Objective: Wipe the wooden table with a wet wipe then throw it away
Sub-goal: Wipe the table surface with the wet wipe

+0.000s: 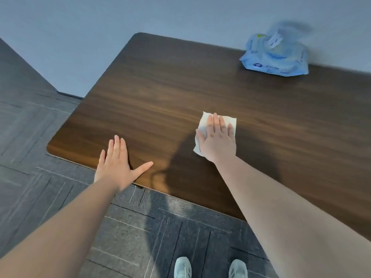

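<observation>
A: Dark wood with a long grain, that's the bench [160, 87], filling the middle and right of the frame, its rounded corners at upper middle and lower left. Why is the left hand [115, 165] on it?

B: It lies flat at the near edge, lower left of centre, fingers [118, 145] released and spread, thumb out to the side, gripping nothing. I'd judge it a brace, so the person can lean in while the other arm works.

A: And further right?

B: The right hand [217, 139], near the centre of the frame, lies palm-down on the wet wipe [204, 122]. Its fingers are stretched out and pressed together, not clenched; they pin the white sheet flat against the wood instead of pinching it. Likely that spreads the pressure over more cloth.

A: So the wipe is still at work?

B: It's on the bench under that palm, corners showing above and left of the hand. Throwing it away isn't done yet, and no bin shows.

A: Far right?

B: A blue pack of wipes [275, 59], upper right against the wall, well apart from both hands, probably parked out of the wiping path
</observation>
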Available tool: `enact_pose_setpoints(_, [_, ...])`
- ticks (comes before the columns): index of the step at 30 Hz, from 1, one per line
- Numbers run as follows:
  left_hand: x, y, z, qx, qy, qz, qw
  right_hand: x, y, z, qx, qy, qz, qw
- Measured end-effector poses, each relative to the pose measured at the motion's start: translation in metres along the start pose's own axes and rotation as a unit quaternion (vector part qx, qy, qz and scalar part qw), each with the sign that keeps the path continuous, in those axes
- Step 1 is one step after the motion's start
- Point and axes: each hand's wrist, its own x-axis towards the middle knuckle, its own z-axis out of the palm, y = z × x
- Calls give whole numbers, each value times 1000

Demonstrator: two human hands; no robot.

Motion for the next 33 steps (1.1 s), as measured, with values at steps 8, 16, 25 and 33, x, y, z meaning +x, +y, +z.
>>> enact_pose_setpoints(8, [10, -7, 8, -15, -7, -4, 1000, 38, -139, 17, 6, -10, -122, 993])
enact_pose_setpoints(16, [4, -9, 9, -42, 18, 17, 999, 50, -209, 30, 0, 9, -250, 968])
enact_pose_setpoints(25, [2, -6, 11, -38, 4, 4, 999, 17, -139, 19, -25, -33, -282, 959])
enact_pose_setpoints(33, [-17, 44, 1, 41, 41, 138, 989, -21, 25, -6, -31, -52, -134, 989])
